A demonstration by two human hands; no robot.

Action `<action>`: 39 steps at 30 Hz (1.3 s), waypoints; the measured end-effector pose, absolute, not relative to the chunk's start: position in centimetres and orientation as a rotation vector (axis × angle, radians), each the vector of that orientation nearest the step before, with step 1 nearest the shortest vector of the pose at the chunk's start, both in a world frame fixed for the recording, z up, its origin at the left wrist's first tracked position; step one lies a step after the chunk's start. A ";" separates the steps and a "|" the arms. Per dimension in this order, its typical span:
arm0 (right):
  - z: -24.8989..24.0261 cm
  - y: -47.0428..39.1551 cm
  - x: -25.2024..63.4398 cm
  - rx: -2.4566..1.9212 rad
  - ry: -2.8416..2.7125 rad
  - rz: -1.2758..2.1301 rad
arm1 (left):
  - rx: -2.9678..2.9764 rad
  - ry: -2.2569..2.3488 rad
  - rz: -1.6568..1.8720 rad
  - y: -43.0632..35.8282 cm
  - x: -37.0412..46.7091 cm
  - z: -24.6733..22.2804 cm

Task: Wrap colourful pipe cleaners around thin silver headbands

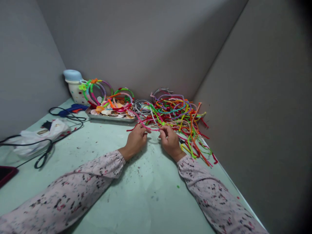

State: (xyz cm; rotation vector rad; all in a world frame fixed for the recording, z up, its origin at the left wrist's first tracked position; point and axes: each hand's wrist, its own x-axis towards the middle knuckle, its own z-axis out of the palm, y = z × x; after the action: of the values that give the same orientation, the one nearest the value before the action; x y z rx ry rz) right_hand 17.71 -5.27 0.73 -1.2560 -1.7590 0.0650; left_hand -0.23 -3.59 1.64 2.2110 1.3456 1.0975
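Observation:
My left hand (138,138) is closed on a pink pipe cleaner (153,130), near the middle of the table. Its strand runs across the gap to my right hand (169,139), whose fingers are pinched on it. Just beyond my hands, more pink, green and pale strands rise and curve. Behind and to the right lies a tangled heap of colourful pipe cleaners (180,110), some hanging toward the table's right edge. Wrapped headbands (97,92) rest on a metal tray (112,119) with many flat shell-like pieces.
On the left are a white jar with a blue lid (76,87), a blue tool (73,110), a plastic bag (41,136), a black cable (50,151) and a dark red-edged device (7,175). Grey walls enclose the table (146,201).

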 end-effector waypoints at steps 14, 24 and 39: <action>1.2 -5.6 17.4 -1.211 -1.924 0.101 | 2.434 1.075 1.479 -4.2 -0.2 2.9; 0.8 -5.6 17.4 -1.152 -2.038 0.125 | 2.417 1.036 1.291 -3.3 -0.4 1.7; 0.8 -5.6 17.4 -1.129 -2.083 0.128 | 2.371 1.132 1.169 -3.3 -0.6 1.6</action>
State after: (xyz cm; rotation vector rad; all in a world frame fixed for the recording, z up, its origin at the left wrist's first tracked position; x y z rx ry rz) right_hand 17.38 -5.60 0.80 -1.1290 -2.0833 0.1280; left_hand -0.61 -3.31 1.59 2.3707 1.1318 1.1690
